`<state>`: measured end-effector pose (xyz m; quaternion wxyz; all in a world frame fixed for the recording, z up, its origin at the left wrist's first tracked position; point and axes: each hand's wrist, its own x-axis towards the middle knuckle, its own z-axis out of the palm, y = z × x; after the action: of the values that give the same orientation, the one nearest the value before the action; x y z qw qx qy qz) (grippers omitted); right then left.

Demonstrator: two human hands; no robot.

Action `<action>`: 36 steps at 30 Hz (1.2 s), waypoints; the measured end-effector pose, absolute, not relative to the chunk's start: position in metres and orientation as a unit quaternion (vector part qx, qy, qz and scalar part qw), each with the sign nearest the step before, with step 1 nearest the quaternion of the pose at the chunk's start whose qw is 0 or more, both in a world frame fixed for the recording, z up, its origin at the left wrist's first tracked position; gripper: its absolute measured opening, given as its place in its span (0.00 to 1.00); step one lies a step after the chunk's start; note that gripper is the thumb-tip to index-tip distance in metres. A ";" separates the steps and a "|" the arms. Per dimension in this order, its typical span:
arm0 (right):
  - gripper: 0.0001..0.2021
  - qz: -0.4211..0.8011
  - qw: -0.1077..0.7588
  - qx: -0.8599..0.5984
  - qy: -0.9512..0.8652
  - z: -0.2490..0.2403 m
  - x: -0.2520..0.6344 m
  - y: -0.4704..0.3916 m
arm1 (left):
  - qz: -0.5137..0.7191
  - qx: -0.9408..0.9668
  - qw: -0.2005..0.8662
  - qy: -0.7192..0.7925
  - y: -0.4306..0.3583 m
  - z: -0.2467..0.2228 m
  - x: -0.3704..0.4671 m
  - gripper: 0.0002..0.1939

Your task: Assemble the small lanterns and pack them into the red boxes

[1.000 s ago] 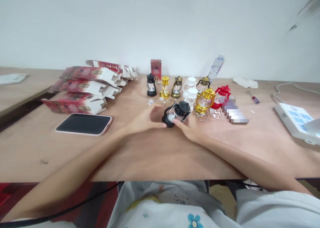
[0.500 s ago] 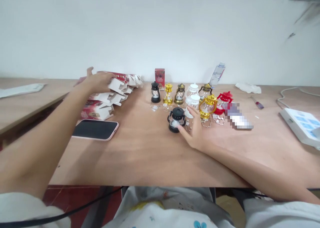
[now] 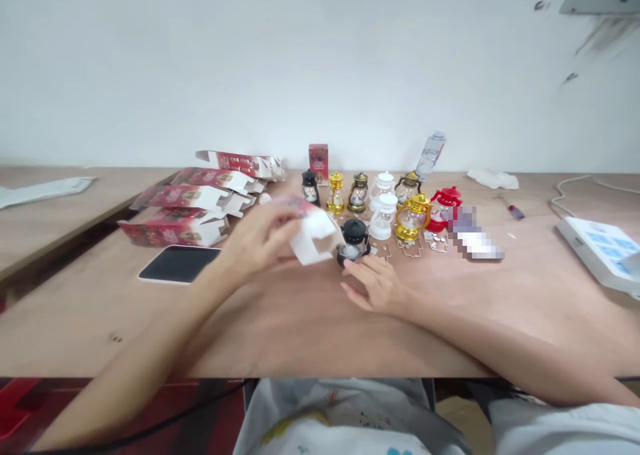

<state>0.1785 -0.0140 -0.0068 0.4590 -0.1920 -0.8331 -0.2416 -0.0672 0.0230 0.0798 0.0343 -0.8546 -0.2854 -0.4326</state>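
My left hand (image 3: 260,238) is closed around a small red and white carton (image 3: 314,234), its white flaps open toward the right. The carton is blurred by motion and partly covered by my fingers. Just right of it stands a black miniature lantern (image 3: 355,236). In front of that lantern is my right hand (image 3: 376,285), holding nothing, its fingers loosely bent and thumb apart. Whether its fingertips touch the lantern's base I cannot tell. Behind are several more lanterns, among them a white one (image 3: 383,218), a gold one (image 3: 414,216) and a red one (image 3: 445,208).
Several unfilled-looking cartons (image 3: 173,227) lie at the left beside a phone (image 3: 177,264). A closed red box (image 3: 319,163) and a plastic bottle (image 3: 432,154) stand by the wall. Rightward are a pixelated object (image 3: 473,235), a screwdriver (image 3: 515,211) and a white power strip (image 3: 603,252).
My left hand has come from the carton pile to the middle with one carton in it. My right hand has dropped slightly toward me, in front of the black lantern.
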 end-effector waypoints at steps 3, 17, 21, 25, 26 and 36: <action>0.23 -0.275 0.440 -0.217 -0.827 -0.007 0.178 -0.014 | -0.367 -0.903 0.093 -0.202 0.021 0.054 -0.055 0.17; 0.10 -0.302 0.497 -0.239 -0.778 -0.013 0.182 -0.021 | -0.358 -0.883 0.225 -0.207 0.022 0.022 -0.058 0.12; 0.15 -0.313 0.486 -0.278 -0.767 -0.014 0.180 -0.022 | -0.392 -0.862 0.297 -0.123 0.022 0.025 -0.057 0.17; 0.24 -0.287 0.463 -0.316 -0.777 -0.015 0.180 -0.020 | -0.406 -0.876 0.219 -0.138 0.024 0.023 -0.059 0.17; 0.25 -0.275 0.462 -0.317 -0.781 -0.016 0.181 -0.019 | -0.403 -0.881 0.204 -0.145 0.024 0.023 -0.059 0.16; 0.23 -0.274 0.472 -0.294 -0.784 -0.019 0.180 -0.015 | -0.451 -0.855 0.210 -0.147 0.007 0.031 -0.041 0.22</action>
<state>0.1804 -0.0151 -0.0188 0.4722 -0.2939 -0.7844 -0.2744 -0.0412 0.0073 0.0314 0.2104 -0.8546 -0.1469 -0.4514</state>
